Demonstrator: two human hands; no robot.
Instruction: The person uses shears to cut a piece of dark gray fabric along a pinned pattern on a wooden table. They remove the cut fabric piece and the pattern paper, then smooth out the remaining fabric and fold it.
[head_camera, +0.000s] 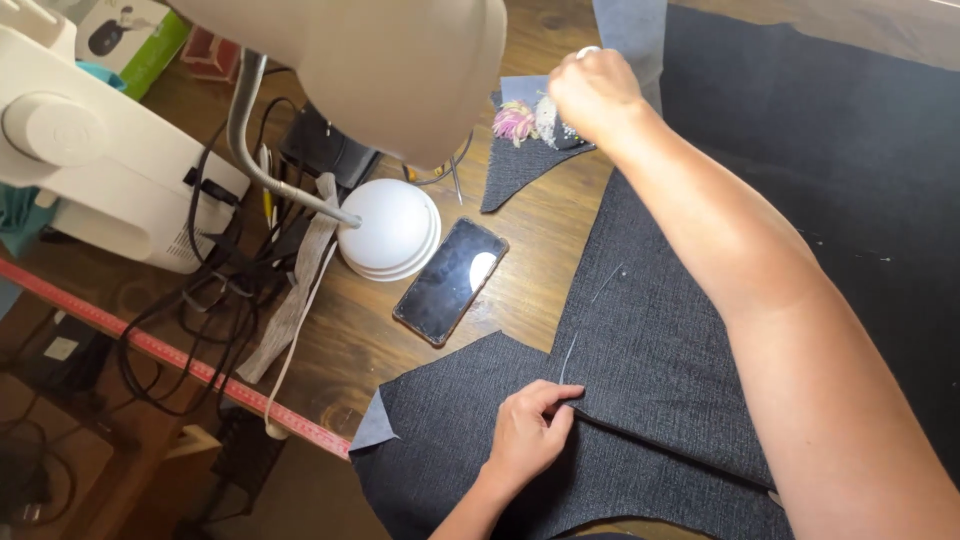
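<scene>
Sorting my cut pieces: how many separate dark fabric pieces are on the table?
3, maybe more hidden: the large piece under the left hand, a small pointed piece by the right hand, and dark cloth at right.

Two hands (527, 433) (595, 92), one phone (450, 281), one lamp (390, 60)

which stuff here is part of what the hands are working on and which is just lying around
In use:
- dark grey fabric
- thread pinched by the left hand
- pincushion under the right hand

Lying about:
- phone
- sewing machine
- lamp
- cables
- red measuring tape
</scene>
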